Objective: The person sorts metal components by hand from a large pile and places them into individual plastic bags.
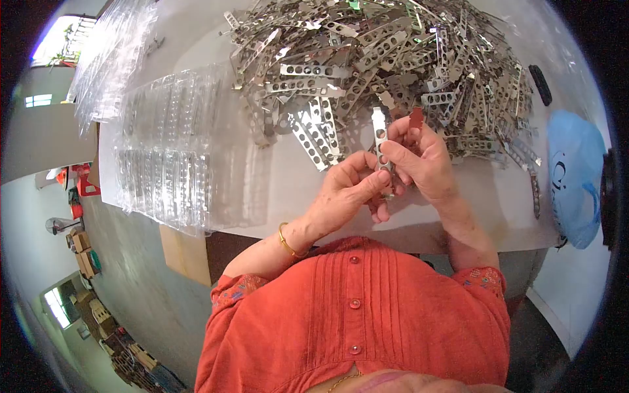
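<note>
A thin perforated metal slot bracket stands nearly upright between my two hands, with a row of round holes along it. My left hand pinches its lower end between thumb and fingers. My right hand is closed around its middle, the thumb lying across the face. A second metal piece, reflecting red, sticks up behind the fingers of my right hand; most of it is hidden. Just beyond my hands several brackets lie side by side, at the near edge of a large heap of similar brackets.
Clear plastic blister trays lie on the left of the white table, with more clear plastic behind them. A blue plastic bag and a black strip-like object are at the right. A cardboard box stands below the table's front edge.
</note>
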The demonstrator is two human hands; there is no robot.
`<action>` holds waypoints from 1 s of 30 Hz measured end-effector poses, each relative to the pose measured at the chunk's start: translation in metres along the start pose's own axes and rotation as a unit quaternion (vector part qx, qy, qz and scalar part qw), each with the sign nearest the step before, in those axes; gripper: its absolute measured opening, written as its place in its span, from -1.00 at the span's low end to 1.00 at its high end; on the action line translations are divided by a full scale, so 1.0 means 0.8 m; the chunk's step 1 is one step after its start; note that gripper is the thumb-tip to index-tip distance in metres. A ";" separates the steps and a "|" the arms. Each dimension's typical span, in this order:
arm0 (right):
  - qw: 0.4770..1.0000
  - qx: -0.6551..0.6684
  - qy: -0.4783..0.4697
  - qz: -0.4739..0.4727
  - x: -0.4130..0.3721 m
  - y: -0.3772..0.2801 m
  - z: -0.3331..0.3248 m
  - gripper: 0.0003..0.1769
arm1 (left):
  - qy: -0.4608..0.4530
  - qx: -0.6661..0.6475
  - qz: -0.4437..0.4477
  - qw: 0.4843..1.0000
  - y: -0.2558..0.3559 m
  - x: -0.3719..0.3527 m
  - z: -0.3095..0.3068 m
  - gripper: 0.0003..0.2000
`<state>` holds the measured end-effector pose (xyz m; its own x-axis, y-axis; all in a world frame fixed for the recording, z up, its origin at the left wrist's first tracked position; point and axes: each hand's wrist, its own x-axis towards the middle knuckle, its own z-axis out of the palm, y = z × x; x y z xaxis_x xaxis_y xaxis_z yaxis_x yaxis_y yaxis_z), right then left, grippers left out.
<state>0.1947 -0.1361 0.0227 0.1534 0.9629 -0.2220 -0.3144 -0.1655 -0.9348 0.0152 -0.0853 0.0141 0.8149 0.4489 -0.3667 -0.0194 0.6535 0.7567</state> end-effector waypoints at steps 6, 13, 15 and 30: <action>1.000 -0.006 -0.004 0.003 -0.001 -0.001 0.003 -0.84 | 0.004 -0.009 -0.015 1.000 0.003 -0.001 -0.003 -0.82; 0.999 -0.032 -0.010 -0.010 0.000 0.002 0.000 -0.82 | -0.004 -0.017 -0.012 1.000 0.001 0.001 -0.005 -0.81; 1.000 -0.027 -0.011 -0.008 0.000 0.000 0.001 -0.83 | -0.013 -0.015 -0.009 1.000 -0.001 0.002 -0.007 -0.80; 1.000 0.004 -0.016 0.013 -0.002 -0.004 0.002 -0.83 | -0.053 -0.109 -0.027 0.992 0.000 0.000 -0.012 -0.71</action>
<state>0.1939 -0.1364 0.0266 0.1155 0.9645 -0.2375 -0.3246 -0.1894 -0.9267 0.0095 -0.0795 0.0094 0.8741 0.3507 -0.3361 -0.0897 0.7966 0.5979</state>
